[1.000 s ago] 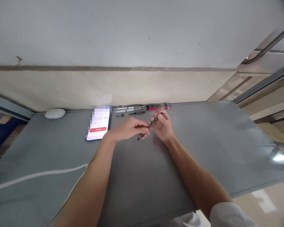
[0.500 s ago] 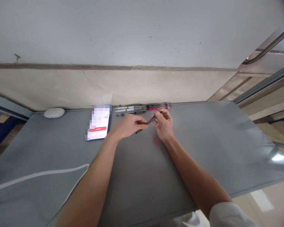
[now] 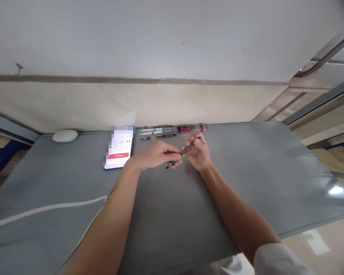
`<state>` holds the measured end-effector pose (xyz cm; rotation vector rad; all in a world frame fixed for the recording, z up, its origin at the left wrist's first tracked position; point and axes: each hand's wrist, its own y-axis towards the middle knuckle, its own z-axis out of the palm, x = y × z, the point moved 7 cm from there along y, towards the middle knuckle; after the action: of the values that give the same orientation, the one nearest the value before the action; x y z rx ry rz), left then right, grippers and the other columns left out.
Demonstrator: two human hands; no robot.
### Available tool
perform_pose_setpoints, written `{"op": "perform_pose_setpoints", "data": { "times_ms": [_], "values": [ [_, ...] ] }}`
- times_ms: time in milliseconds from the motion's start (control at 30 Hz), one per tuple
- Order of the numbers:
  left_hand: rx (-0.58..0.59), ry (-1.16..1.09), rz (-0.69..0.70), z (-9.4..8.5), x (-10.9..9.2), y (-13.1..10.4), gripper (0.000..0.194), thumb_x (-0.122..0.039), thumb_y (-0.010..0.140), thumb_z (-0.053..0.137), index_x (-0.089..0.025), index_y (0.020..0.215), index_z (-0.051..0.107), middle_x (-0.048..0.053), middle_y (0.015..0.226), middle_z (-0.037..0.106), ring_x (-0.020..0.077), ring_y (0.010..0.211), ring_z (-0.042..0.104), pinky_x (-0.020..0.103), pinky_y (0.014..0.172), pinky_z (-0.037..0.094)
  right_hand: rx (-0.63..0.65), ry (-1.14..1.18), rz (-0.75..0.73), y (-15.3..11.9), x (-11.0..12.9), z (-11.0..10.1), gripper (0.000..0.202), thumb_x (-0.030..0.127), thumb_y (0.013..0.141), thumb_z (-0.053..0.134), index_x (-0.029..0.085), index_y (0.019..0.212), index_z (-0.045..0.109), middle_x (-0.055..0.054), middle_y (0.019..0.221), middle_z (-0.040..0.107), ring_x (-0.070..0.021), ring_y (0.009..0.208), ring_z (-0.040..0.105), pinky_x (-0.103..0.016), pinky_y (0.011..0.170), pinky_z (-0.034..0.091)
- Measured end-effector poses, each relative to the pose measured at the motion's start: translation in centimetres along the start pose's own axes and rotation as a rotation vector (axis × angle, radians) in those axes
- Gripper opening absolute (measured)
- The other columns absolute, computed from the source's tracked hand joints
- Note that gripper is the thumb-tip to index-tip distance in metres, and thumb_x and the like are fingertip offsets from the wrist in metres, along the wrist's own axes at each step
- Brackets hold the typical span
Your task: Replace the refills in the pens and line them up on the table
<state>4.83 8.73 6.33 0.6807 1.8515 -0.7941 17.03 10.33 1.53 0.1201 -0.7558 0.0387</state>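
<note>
Beyond the hands, pens line the wall.

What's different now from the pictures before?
Since the middle picture, the left hand and the lower tip of the slim dark pen have dipped a little toward the person. The black phone's lit screen went from 47 to 48. Nothing was let go: both hands, left and right, still hold the pen. The row of pens stayed put.

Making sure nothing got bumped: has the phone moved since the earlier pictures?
No. Judged against the back edge of the desk, the phone keeps its place, just left of the pens.
</note>
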Motion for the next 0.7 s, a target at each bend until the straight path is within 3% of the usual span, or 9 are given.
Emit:
{"op": "perform_pose_setpoints", "data": {
  "times_ms": [100,333,533,700],
  "values": [
    [-0.044,0.046,0.016,-0.3,0.2,0.2,0.026,-0.037,0.088,0.053,-0.02,0.077,0.07,0.0,0.07,0.066,0.0145,0.068,0.06,0.025,0.064,0.041,-0.015,-0.006,-0.014,0.1,0.1,0.0,0.028,0.032,0.068,0.079,0.027,0.079,0.054,0.009,0.072,0.056,-0.0085,0.064,0.061,-0.022,0.055,0.056],
    [-0.283,0.19,0.017,-1.8,1.5,0.8,0.023,-0.039,0.084,0.058,-0.021,0.074,0.068,-0.002,0.07,0.065,0.015,0.067,0.056,0.026,0.062,0.038,-0.14,-0.068,-0.113,0.4,0.7,0.0,0.02,0.023,0.067,0.079,0.024,0.075,0.061,0.007,0.07,0.062,-0.0099,0.066,0.063,-0.028,0.064,0.058],
    [-0.208,0.158,0.026,-1.3,1.7,0.9,0.026,-0.038,0.087,0.053,-0.02,0.076,0.069,0.0,0.073,0.067,0.0151,0.068,0.059,0.026,0.064,0.042,-0.135,-0.09,-0.093,0.3,0.9,0.0,0.017,0.026,0.07,0.076,0.025,0.08,0.062,0.006,0.077,0.062,-0.01,0.071,0.065,-0.026,0.065,0.057],
    [-0.078,0.027,0.026,-0.5,1.2,0.7,0.03,-0.039,0.091,0.05,-0.019,0.083,0.07,0.002,0.079,0.068,0.0142,0.071,0.062,0.026,0.07,0.047,-0.067,-0.04,-0.063,0.2,0.8,0.1,0.022,0.027,0.069,0.078,0.027,0.08,0.059,0.007,0.077,0.059,-0.0103,0.069,0.063,-0.022,0.051,0.054]
  ]
}}
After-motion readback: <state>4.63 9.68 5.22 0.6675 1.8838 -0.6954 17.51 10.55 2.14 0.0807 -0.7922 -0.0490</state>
